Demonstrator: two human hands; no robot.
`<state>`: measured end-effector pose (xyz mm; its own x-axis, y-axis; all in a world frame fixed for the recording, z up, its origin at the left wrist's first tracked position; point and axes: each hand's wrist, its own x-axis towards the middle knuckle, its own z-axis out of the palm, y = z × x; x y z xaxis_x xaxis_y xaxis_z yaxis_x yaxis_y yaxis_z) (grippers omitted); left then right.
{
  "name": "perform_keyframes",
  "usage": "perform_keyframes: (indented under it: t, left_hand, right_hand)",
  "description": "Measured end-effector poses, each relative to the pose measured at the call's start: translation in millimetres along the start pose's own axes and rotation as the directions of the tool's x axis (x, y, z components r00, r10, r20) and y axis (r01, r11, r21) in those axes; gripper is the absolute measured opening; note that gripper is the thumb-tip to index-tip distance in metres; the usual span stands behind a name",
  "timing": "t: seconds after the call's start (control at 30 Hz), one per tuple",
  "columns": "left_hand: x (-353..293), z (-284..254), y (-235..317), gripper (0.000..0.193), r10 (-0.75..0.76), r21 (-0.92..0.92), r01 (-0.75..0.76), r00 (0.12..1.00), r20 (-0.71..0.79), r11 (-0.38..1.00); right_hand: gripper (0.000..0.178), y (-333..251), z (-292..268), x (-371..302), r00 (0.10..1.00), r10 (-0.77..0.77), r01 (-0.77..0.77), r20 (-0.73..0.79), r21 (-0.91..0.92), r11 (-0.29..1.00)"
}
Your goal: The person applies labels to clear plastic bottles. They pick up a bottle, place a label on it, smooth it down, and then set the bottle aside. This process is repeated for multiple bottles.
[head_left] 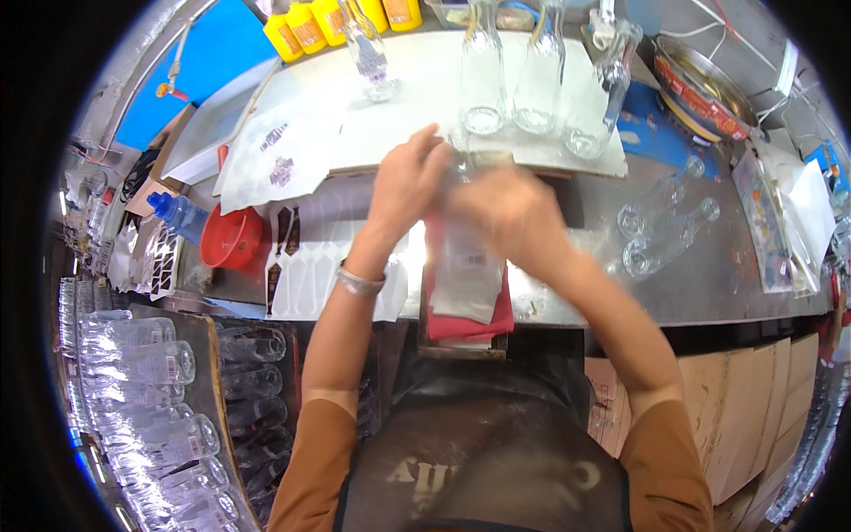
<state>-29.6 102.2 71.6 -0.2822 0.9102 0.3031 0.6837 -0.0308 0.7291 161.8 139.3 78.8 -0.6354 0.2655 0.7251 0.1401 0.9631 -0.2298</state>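
Observation:
Just in front of me a clear glass bottle [463, 149] shows partly between my hands, its outline smeared. My left hand [409, 177] is closed against the bottle's left side, fingertips pointing away from me. Over the bottle from the right comes my right hand [514, 217], blurred by motion, so its grip does not show. Beneath them lies a pale grey cloth-like piece [465, 284] with a dark printed patch, on a red cloth pad [483, 328]. Whether that pale piece is cloth or part of the bottle I cannot tell.
Upright glass bottles [483, 80] stand on the white board [412, 115]. Two more glass bottles [660, 239] lie at right. White cut-out sheets [337, 266], a red bucket [232, 238] and a blue bottle [182, 215] are left. Stacked bottles [146, 355] and cardboard boxes [740, 408] flank me below.

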Motion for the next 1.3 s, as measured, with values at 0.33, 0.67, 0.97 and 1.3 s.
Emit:
perform_keyframes:
  t: [0.33,0.67,0.97,1.3]
  left_hand:
    - [-25.9,13.3,45.3,0.062,-0.04,-0.229,-0.01,0.976,-0.214,0.973]
    - [22.5,-119.3,46.0,0.051,0.09,-0.276,-0.235,0.888,-0.451,0.932]
    - [156.6,-114.2,-110.5,0.041,0.412,0.149,-0.393,0.761,-0.501,0.907]
    - [124.2,-71.2,17.4,0.075,0.513,0.308,-0.424,0.55,-0.659,0.851]
  right_hand:
    - [0.021,-69.5,-60.4,-77.1,0.875,0.3,-0.47,0.379,0.519,0.715]
    - [0.019,-52.2,-72.9,-100.9,0.693,0.602,-0.71,0.396,0.516,0.479]
    - [0.018,-40.2,-54.9,-100.3,0.669,0.623,-0.736,0.406,0.48,0.478]
    - [0.021,-38.9,-50.9,-109.4,0.654,0.623,-0.754,0.429,0.437,0.49]
